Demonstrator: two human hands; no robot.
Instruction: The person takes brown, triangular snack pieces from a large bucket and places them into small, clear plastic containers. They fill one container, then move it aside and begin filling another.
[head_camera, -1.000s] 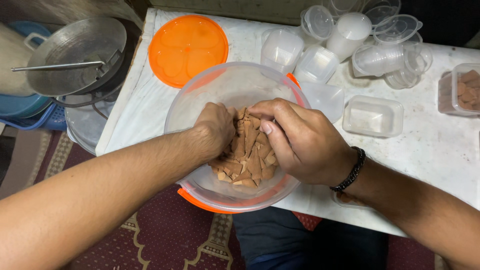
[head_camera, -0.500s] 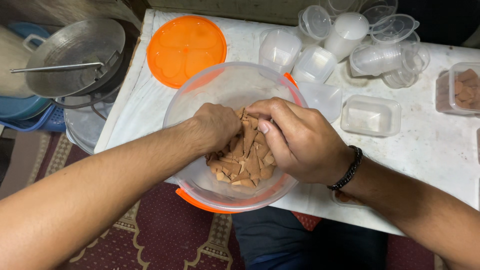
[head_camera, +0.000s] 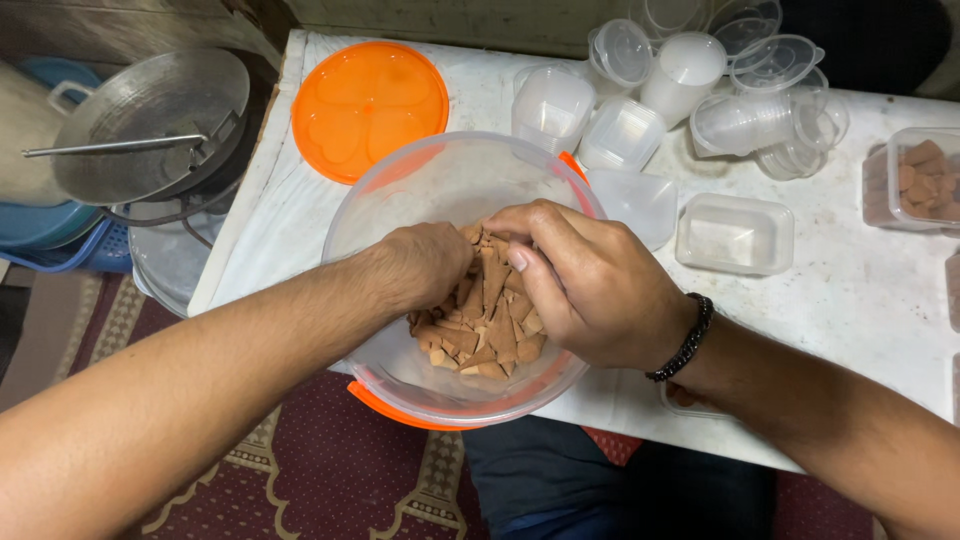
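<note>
Right now both of your hands are down inside the clear plastic tub (head_camera: 400, 210), which sits at the near edge of the white table (head_camera: 860, 310). Your left hand (head_camera: 425, 265) is curled into the heap of brown cone-shaped pieces (head_camera: 480, 335), knuckles up; whether it grips any, you cannot tell. Your right hand (head_camera: 590, 285), with a black bead bracelet (head_camera: 683, 340) at the wrist, pinches several cones between thumb and bent fingers, touching the left hand. Beyond your left hand lies the orange lid (head_camera: 368, 108). Past your right hand stand empty clear containers (head_camera: 735, 232).
</note>
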